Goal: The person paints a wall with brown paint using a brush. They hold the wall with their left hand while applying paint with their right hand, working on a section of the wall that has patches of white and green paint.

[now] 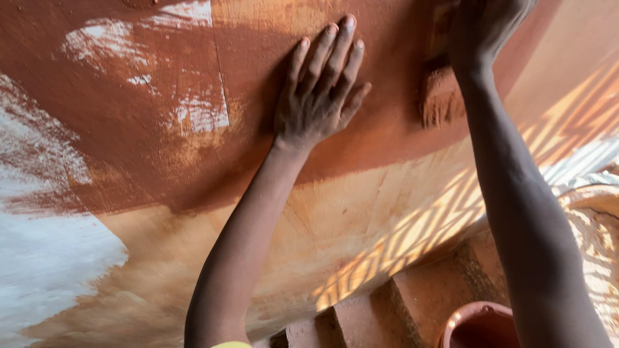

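The right hand (pixel 489 9) is running off the top edge, its fingertips cut away, hiding most of the brush (pixel 439 96). The reddish bowl (pixel 476 328) is getting cropped at the bottom edge.

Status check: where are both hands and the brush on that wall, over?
Left hand flat on red-brown wall, fingers spread, holding nothing. Right hand pressing brush to wall. White patches at left unpainted. Bucket below; nothing in the way.
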